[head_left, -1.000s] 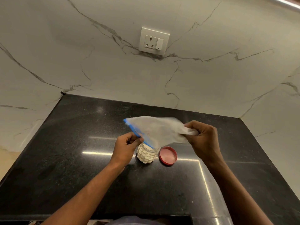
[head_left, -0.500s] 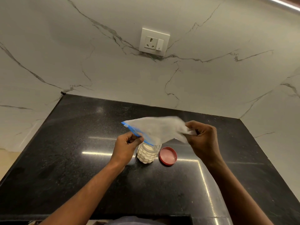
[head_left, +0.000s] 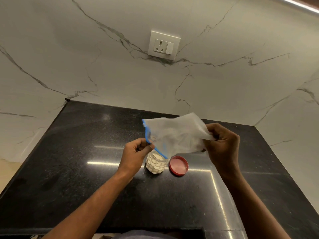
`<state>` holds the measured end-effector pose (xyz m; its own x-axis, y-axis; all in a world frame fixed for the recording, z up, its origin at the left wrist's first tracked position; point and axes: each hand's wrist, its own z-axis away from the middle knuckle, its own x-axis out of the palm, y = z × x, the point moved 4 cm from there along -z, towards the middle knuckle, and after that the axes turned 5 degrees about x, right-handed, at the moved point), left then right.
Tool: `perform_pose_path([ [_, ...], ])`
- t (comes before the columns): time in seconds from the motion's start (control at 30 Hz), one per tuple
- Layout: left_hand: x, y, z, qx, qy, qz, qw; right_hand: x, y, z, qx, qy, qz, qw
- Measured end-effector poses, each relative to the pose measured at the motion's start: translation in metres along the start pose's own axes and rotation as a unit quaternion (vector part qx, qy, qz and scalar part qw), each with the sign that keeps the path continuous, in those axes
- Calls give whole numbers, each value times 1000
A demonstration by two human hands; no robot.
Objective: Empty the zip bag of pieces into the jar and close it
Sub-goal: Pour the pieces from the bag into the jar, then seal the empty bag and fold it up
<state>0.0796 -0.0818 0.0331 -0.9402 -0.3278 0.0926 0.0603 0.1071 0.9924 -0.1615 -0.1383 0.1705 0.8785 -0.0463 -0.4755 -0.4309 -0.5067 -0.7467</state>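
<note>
We are pinching the blue zip strip of the thin, translucent plastic zip bag (head_left: 176, 135) between the thumb and curled fingers of our left hand (head_left: 136, 153), holding the mouth edge just above the jar. Our right hand (head_left: 222, 145) is gripping the bag's opposite, closed end, its fingers bunched tightly around the crumpled plastic, so the bag is stretching between our two hands with the closed end raised a little higher than the zip edge. The bag is looking nearly flat and limp; whether any pieces are remaining inside we cannot tell, though a faint pale smear is showing near the zip.

Directly beneath the lower corner of the zip strip, the small clear plastic jar (head_left: 156, 163) with a bumpy, scale-patterned wall is standing upright on the countertop, open at the top and filled with pale, cream-coloured pieces (head_left: 154, 167). Our left hand is hovering right beside its rim. Just to the right of the jar, the round red plastic lid (head_left: 178, 165) is lying with its hollow side up, close to the jar but apart from it.

Everything is resting on the glossy black speckled stone countertop (head_left: 86, 169), which is reflecting streaks of light. Behind it, the white marble wall (head_left: 86, 57) with grey veins is carrying a white power socket with a switch (head_left: 164, 44).
</note>
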Motion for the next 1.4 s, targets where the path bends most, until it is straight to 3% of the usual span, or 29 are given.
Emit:
perform_pose_path([
  [0.1,-1,6,-3,9,-5,39,999,-3,5,-3,17,4,-18,1000],
  [0.17,0,15,-7,15,-12,75,997,-6,13,-1,85,-2,-124,989],
  [0.33,-1,50,-22,9,-32,99,995,-4,32,15,300,-33,-370,879],
  [0.47,-10,86,-39,72,17,23,997,16,38,37,373,-66,-406,832],
  [0.6,-18,120,-57,169,26,-117,978,43,38,61,389,-107,-416,815],
  [0.73,-27,140,-69,216,3,-215,952,56,34,68,375,-132,-369,840],
  [0.8,-33,145,-71,219,-18,-229,948,46,29,60,324,-69,-358,873],
  [0.9,-37,148,-68,212,-69,-241,945,20,13,36,216,53,-232,947],
  [0.97,-31,148,-60,211,-118,-250,938,16,-2,15,155,60,-161,973],
  [1.13,-15,151,-42,215,-200,-294,910,36,-36,-30,113,-25,-154,981],
  [1.27,-19,151,-36,184,-223,-335,897,41,-33,-30,133,-7,-180,975],
  [1.4,-9,164,-27,220,-222,-433,845,48,-33,-21,133,-35,-224,965],
])
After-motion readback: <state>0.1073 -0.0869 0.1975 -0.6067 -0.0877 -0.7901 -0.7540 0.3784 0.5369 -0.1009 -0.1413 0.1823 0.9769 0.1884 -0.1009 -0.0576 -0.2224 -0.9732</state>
